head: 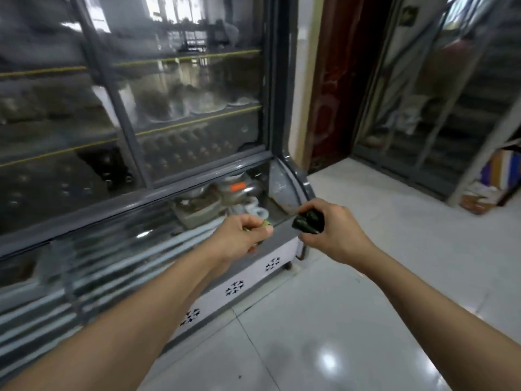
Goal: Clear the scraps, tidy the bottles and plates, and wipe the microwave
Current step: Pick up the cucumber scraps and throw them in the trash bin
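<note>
Both my hands are stretched out in front of the lower right corner of a glass display cabinet [158, 176]. My left hand [239, 238] is curled round small green scraps [265, 223] that poke out between thumb and fingers. My right hand [329, 230] grips a dark green bundle of scraps [307, 221], partly covered by my fingers. The two hands are close together and apart from each other. No bottles, plates on a table or microwave show in this view.
Behind the cabinet's glass are shelves with bowls, plates and cups [197, 108]; metal and white containers [234, 198] sit in the bottom section. Glossy white floor tiles [324, 320] spread to the right. A red door [335, 88] and a staircase with boxes [479, 193] stand beyond.
</note>
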